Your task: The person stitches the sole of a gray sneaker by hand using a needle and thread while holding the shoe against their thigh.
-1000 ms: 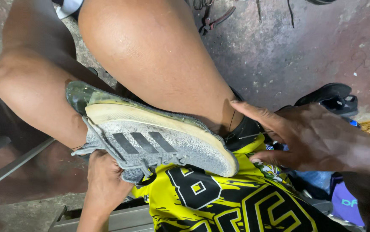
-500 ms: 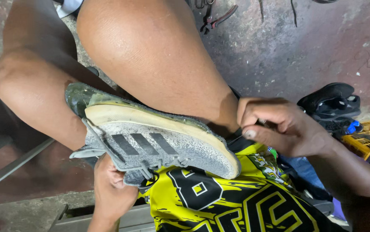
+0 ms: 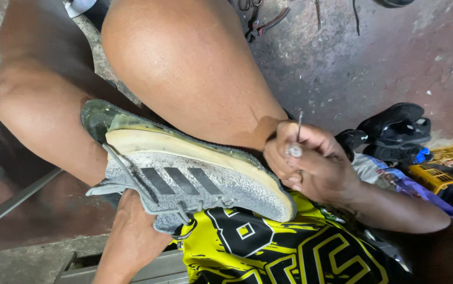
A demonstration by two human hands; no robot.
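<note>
Centrally, we see a worn grey knit sneaker with a cream rubber sole (image 3: 184, 181) lying sole-up across the lap, long axis running from upper left to lower right. Our right hand (image 3: 310, 160), at its toe end, is clenched around a thin metal awl (image 3: 296, 139); our left hand (image 3: 131, 231) is under the shoe, its grip hidden.

The person's two thighs (image 3: 184, 68) are bare down to the knees, with no trouser leg or long hem showing on them. A yellow jersey (image 3: 284, 252) covers the lap and belly, printed with heavy black brush-like strokes, large black block characters and thin black outlines. The right forearm (image 3: 395, 210) is bare, with no sleeve or watch, and so is the left forearm (image 3: 131, 236). Dark fabric at the jersey's top edge may be shorts, though it is too shadowed to tell.
</note>
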